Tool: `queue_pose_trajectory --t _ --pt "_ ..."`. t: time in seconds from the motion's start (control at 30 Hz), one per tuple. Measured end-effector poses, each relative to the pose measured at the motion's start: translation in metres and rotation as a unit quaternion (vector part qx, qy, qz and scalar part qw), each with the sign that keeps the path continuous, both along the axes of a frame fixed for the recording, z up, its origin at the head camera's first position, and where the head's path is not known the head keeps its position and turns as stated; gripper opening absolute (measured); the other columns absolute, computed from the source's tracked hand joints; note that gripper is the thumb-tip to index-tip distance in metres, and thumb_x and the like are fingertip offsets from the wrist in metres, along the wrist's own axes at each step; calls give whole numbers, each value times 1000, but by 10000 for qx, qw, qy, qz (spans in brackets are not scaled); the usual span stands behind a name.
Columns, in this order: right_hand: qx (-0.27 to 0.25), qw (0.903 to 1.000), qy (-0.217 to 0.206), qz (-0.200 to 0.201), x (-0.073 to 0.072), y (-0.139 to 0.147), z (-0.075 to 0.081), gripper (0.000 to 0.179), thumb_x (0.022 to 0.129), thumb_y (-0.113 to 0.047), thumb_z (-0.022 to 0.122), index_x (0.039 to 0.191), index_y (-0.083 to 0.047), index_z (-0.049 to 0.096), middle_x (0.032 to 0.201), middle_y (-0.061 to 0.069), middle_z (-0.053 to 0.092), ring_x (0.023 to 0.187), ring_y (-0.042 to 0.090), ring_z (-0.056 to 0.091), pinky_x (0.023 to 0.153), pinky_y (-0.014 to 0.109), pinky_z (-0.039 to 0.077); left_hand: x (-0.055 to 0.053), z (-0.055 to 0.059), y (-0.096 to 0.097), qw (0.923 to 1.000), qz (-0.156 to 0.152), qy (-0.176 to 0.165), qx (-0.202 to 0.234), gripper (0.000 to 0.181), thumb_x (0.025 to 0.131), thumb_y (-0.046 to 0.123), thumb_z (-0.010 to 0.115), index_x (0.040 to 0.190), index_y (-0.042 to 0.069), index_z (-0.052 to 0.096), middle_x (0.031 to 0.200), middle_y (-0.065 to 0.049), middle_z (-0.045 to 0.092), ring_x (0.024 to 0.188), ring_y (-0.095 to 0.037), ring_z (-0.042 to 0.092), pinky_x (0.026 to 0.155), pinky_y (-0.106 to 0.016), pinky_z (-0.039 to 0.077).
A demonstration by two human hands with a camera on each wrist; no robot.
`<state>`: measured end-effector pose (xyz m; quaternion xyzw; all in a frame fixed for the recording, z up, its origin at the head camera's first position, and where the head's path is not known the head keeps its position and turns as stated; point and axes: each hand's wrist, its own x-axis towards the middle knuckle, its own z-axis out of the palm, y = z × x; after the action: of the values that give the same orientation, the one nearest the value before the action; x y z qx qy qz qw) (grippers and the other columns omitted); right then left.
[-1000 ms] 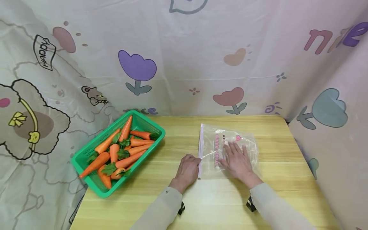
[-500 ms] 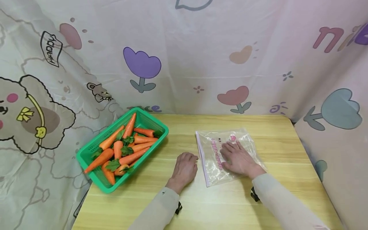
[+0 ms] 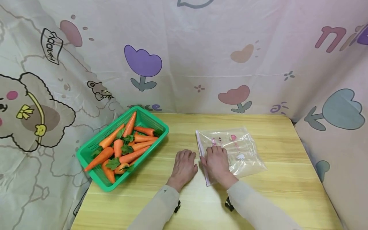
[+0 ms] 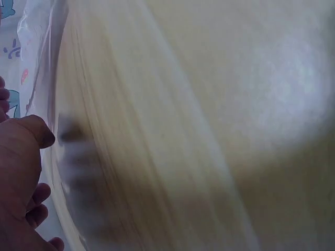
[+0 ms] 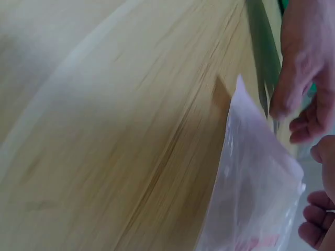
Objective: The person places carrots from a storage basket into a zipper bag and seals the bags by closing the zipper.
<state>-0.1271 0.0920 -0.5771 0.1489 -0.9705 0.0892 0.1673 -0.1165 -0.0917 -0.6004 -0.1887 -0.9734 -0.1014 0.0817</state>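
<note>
A clear plastic zip bag (image 3: 247, 143) with pink print lies flat on the table, its lilac zip edge (image 3: 199, 140) facing left. Over the bag's left part, my right hand (image 3: 217, 163) rests with its thumb at the zip edge and fingers bent slightly. Just left of that edge lies my left hand (image 3: 183, 167), loosely bent, holding nothing. In the right wrist view, a corner of the bag (image 5: 251, 183) lifts off the wood, beside the right hand's fingers (image 5: 314, 219). The left wrist view catches the left thumb (image 4: 39, 129) near the bag's film.
A green plastic basket (image 3: 86, 152) full of carrots (image 3: 130, 156) with leafy tops stands at the table's left. The wooden table (image 3: 287, 191) meets a printed cloth (image 3: 187, 48) at the back and sides.
My left hand has let go of the zip edge and drawn slightly left. The bag has turned a little. My right hand has slid left from the bag's middle to its zip edge.
</note>
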Motion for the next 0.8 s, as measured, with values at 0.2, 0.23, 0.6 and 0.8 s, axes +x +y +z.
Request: queue_pose_trajectory --t 0.2,0.23,0.6,0.8 --pt "384 9973 -403 -483 -7 -18 -4 48 93 -49 74 91 -3 61 85 12 60 83 31 56 77 46 43 -1 -3 1 10000 43 18 45 42 95 35 74 130 11 68 129 -9 64 133 -30 55 119 -53 39" --pt "434 9965 -484 -526 -8 -19 -4 45 94 -47 73 89 -4 61 83 11 59 81 30 55 76 45 43 -1 -3 1 10000 57 -2 29 42 95 35 73 130 11 68 129 -9 64 133 -30 54 119 -53 38" --pt "438 9966 -454 -528 -11 -14 12 36 96 -34 71 78 -8 54 74 6 54 74 27 52 74 43 37 -6 3 12 9993 184 -20 337 34 102 41 65 119 13 72 121 -7 70 124 -26 60 118 -46 39" --pt "291 9983 40 -500 -9 -9 39 34 93 -29 73 74 -9 52 71 5 54 71 27 53 72 43 38 -10 17 20 9964 564 -164 617 33 104 45 62 113 15 74 115 -5 72 122 -26 62 116 -47 41"
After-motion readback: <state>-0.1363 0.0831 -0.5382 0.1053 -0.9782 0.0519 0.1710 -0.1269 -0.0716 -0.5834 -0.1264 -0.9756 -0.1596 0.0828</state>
